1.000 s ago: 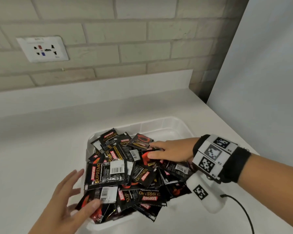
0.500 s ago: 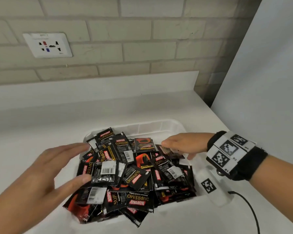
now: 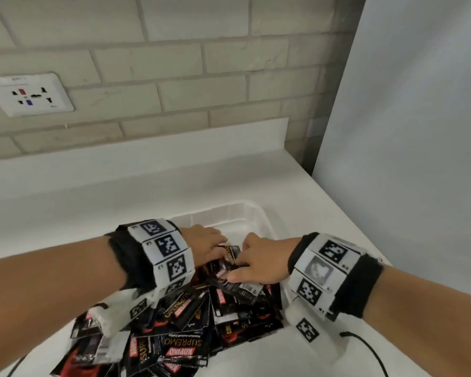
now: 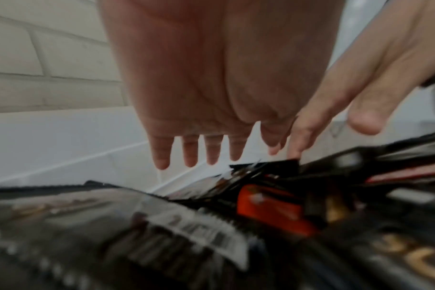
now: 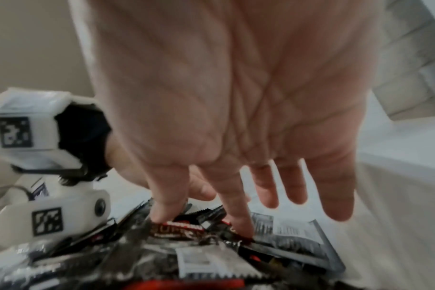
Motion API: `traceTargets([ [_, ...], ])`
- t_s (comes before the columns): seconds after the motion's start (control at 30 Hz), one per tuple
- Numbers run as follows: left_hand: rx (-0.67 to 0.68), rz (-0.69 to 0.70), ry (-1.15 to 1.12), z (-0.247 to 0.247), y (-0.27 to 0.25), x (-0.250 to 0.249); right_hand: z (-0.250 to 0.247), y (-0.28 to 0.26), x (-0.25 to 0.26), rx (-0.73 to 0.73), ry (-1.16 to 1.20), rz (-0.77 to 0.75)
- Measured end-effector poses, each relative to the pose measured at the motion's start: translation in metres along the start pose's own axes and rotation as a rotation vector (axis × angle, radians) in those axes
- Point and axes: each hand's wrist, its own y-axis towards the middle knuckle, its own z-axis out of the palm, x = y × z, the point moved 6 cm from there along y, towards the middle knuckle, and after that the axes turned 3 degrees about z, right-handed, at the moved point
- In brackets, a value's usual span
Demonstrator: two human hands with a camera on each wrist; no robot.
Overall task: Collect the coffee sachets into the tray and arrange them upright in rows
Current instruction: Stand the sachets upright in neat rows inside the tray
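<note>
Many coffee sachets [image 3: 180, 346] lie piled in the tray [image 3: 252, 216] on my worktop [image 3: 65, 213]. My left hand [image 3: 201, 240] hovers with straight fingers; my right hand [image 3: 259, 261] presses straight fingers on the pile.

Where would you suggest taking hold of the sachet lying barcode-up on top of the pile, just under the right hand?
Probably by the free end of the barcode sachet that overhangs the pile's right side: it lies flat, so slide a thumb under from the right, where the right hand is, and pinch across the edge.
</note>
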Motion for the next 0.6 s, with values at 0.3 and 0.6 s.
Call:
traceTargets([
  [0.3,0.215,0.041,0.184,0.018,-0.002,0.012,-0.001,0.016,0.002,0.005,0.135,0.034],
  [0.6,0.134,-0.044,-0.048,0.019,-0.011,0.020,0.003,0.004,0.000,0.108,-0.056,0.030],
])
